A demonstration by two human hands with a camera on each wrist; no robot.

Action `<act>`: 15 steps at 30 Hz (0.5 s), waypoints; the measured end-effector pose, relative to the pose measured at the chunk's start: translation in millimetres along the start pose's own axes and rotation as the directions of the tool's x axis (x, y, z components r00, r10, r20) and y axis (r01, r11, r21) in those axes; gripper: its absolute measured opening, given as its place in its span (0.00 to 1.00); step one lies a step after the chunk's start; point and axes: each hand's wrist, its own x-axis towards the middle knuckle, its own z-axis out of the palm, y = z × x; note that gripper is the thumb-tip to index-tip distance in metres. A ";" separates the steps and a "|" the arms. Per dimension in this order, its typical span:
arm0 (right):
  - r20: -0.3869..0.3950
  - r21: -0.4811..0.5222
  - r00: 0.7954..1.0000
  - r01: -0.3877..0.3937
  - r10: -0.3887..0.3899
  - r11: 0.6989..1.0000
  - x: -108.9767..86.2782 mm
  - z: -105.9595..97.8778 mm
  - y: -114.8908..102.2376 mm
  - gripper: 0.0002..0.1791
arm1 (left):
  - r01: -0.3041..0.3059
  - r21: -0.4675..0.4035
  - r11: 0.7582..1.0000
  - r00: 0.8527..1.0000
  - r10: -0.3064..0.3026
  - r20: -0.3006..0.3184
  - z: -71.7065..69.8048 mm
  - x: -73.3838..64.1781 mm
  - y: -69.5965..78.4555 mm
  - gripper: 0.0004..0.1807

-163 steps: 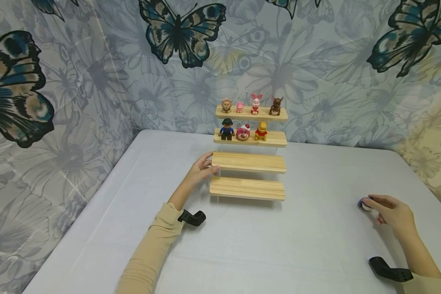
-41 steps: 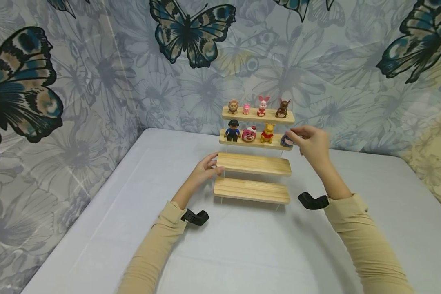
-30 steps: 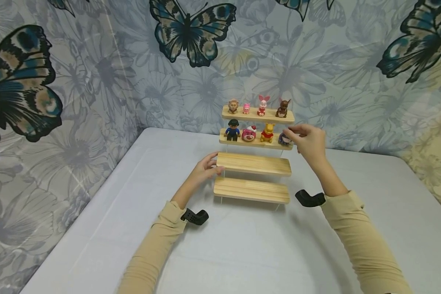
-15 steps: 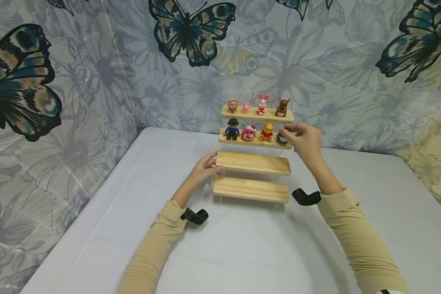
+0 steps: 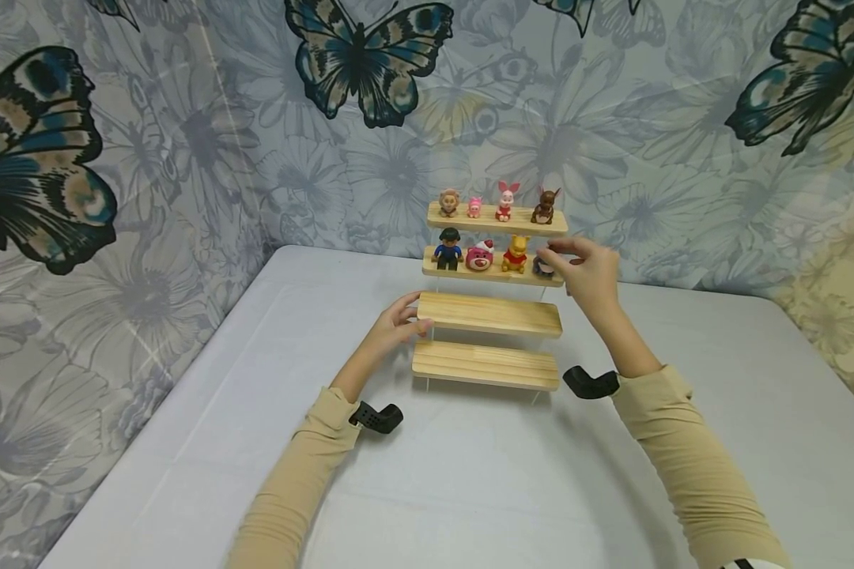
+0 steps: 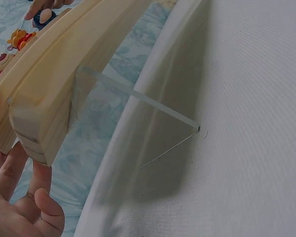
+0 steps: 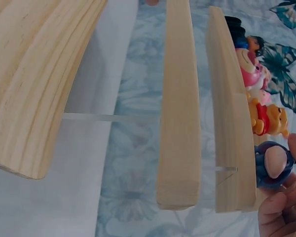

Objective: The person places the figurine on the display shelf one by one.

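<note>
A tiered wooden display stand (image 5: 489, 314) with clear supports stands on the table. My left hand (image 5: 387, 332) holds the left end of its second-lowest board, thumb at the front; in the left wrist view fingertips (image 6: 42, 170) touch the board's end. My right hand (image 5: 592, 276) pinches a small dark-blue donkey figurine (image 7: 274, 163) with a pale muzzle, at the right end of the second board from the top. Beside it sits a yellow bear figurine in a red shirt (image 5: 515, 254), then a pink bear (image 5: 479, 257) and a figure in black hat and blue top (image 5: 447, 251).
The top board carries a lion-like figurine (image 5: 449, 202), a small pink one (image 5: 474, 207), a pink-eared piglet (image 5: 505, 202) and a brown kangaroo-like one (image 5: 544, 207). The lowest board (image 5: 485, 365) is bare. White cloth covers the table (image 5: 470, 474); a butterfly-print backdrop (image 5: 398, 158) stands behind.
My right hand has brought the donkey figurine from the table's right side to the second board, then shifted it slightly left toward the yellow bear. My left hand has kept its hold.
</note>
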 end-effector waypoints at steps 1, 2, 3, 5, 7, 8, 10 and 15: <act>0.000 0.003 1.000 -0.003 0.003 1.000 0.0 0.2 0.1 0.15 | 0.000 0.000 1.000 1.000 0.000 -0.002 -0.1 0.1 -0.2 0.35; 0.000 0.002 1.000 -0.005 0.005 1.000 0.1 0.5 0.2 0.15 | -0.002 0.001 1.000 1.000 0.002 -0.004 -0.2 0.3 -0.5 0.35; 0.002 0.004 1.000 -0.010 0.010 1.000 0.1 0.8 0.4 0.16 | -0.004 0.002 1.000 1.000 0.004 -0.005 -0.2 0.4 -0.7 0.35; 0.008 0.009 1.000 -0.018 0.018 1.000 0.0 1.1 0.8 0.16 | -0.006 0.002 1.000 1.000 0.006 -0.012 0.1 0.6 -1.2 0.35; 0.009 0.030 0.999 -0.034 0.034 0.999 -0.3 2.0 1.3 0.17 | -0.010 -0.008 1.000 1.000 0.010 -0.022 0.1 -0.3 -1.5 0.35; -0.001 0.048 0.999 -0.041 0.041 0.998 -0.5 2.2 1.9 0.17 | -0.015 -0.012 1.000 1.000 0.015 -0.023 0.0 -0.9 -1.7 0.35; -0.035 0.091 0.998 -0.051 0.054 0.995 -1.5 1.7 3.2 0.17 | -0.022 -0.021 1.000 1.000 0.021 -0.023 -0.1 -1.9 -2.0 0.35; -0.140 0.161 0.990 -0.004 0.027 0.987 -6.4 -5.0 9.0 0.15 | -0.020 -0.031 0.999 1.000 0.020 0.007 -1.1 -4.5 0.6 0.36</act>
